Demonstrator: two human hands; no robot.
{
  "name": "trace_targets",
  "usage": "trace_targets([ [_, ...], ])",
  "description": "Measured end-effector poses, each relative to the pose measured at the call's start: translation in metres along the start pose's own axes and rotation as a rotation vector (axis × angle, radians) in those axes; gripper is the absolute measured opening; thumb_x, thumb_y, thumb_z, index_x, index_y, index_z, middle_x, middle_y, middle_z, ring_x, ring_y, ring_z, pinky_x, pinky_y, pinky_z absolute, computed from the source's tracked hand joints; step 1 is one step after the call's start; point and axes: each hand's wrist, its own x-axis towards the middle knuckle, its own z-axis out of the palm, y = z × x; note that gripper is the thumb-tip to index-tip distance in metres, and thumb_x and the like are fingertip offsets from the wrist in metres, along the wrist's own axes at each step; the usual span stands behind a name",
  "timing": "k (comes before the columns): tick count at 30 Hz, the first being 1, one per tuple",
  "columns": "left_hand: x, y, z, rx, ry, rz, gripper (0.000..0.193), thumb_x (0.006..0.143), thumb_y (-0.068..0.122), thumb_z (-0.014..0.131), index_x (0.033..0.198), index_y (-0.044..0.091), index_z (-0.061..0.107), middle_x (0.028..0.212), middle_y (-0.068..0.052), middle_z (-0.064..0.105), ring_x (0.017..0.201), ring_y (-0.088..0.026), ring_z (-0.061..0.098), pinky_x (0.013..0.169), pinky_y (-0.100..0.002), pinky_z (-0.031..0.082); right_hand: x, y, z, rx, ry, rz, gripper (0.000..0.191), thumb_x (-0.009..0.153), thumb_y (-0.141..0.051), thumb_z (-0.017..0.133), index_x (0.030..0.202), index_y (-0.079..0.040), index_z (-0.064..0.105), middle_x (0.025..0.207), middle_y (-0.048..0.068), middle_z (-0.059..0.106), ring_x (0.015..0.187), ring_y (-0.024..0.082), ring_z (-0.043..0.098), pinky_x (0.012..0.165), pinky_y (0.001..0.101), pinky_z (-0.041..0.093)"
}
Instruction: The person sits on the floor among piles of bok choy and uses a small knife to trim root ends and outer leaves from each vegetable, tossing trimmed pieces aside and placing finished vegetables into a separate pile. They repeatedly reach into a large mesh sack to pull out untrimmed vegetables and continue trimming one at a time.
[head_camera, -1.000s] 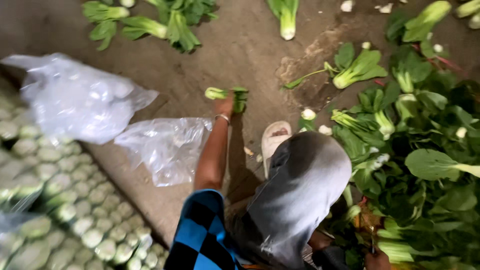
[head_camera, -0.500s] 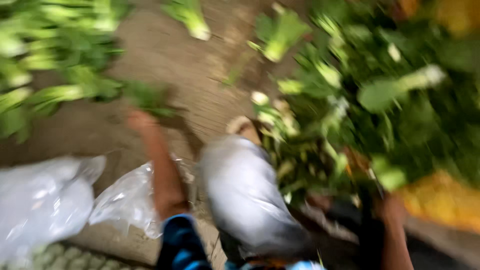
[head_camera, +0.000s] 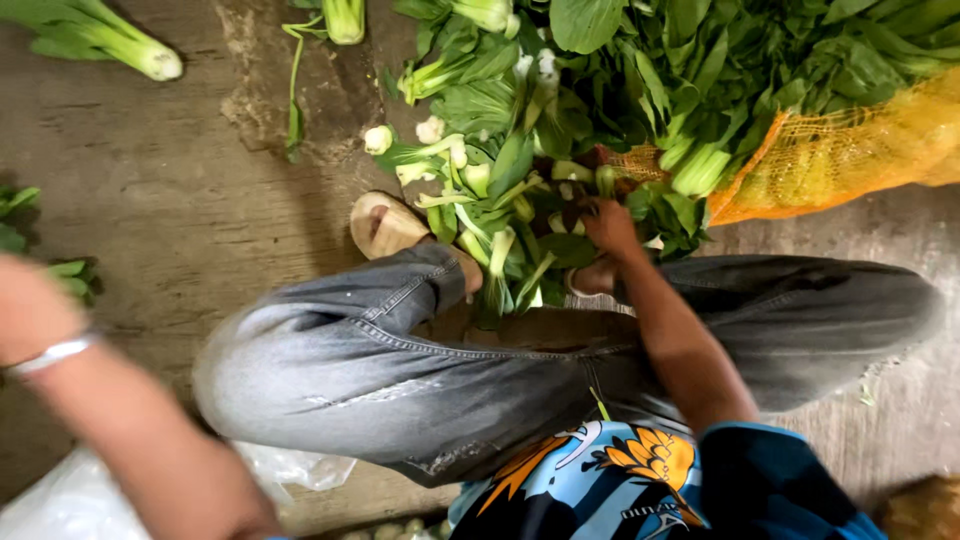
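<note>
My right hand (head_camera: 608, 226) reaches into a big pile of green bok choy (head_camera: 620, 90) in front of my knees, its fingers buried among the leaves and pale stalks. My left hand (head_camera: 25, 305) is blurred at the left edge, a silver bracelet (head_camera: 52, 354) on its wrist. It hovers near a few bok choy (head_camera: 62, 276) lying on the ground, and I cannot tell whether it holds anything. I am squatting in grey jeans (head_camera: 350, 370), with a sandalled foot (head_camera: 385, 225) at the edge of the pile.
An orange net sack (head_camera: 850, 150) lies at the right against the greens. Single bok choy (head_camera: 100, 40) lie at the top left on the dirty concrete floor (head_camera: 180, 180). A clear plastic bag (head_camera: 60, 500) sits at the bottom left.
The view has swung right, from the bags and floor to the pile. My left arm has pulled back from the bok choy it reached for. My right hand has gone into the greens.
</note>
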Motion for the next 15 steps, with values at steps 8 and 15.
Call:
trace_targets([
  [8,-0.046,0.185,0.021,-0.612,-0.103,0.484,0.04,0.108,0.033,0.073,0.133,0.005,0.059,0.142,-0.009,0.055,0.128,-0.02,0.06,0.104,-0.032,0.056,0.0,0.008,0.018,0.203,0.277,0.299,0.084,0.075,-0.034,0.078,0.147,-0.006,0.044,0.113,0.033,0.066,0.107,0.052,0.061,0.087,0.0561,0.05],
  [15,-0.07,0.261,0.212,-1.126,-0.287,-0.148,0.021,0.103,0.02,0.067,0.118,0.004,0.065,0.102,-0.007,0.071,0.088,-0.015,0.065,0.077,-0.031,0.055,-0.008,0.011,-0.01,0.06,0.066,0.255,0.052,0.078,-0.039,0.078,0.121,-0.01,0.072,0.119,0.024,0.071,0.116,0.043,0.066,0.096,0.0501,0.054],
])
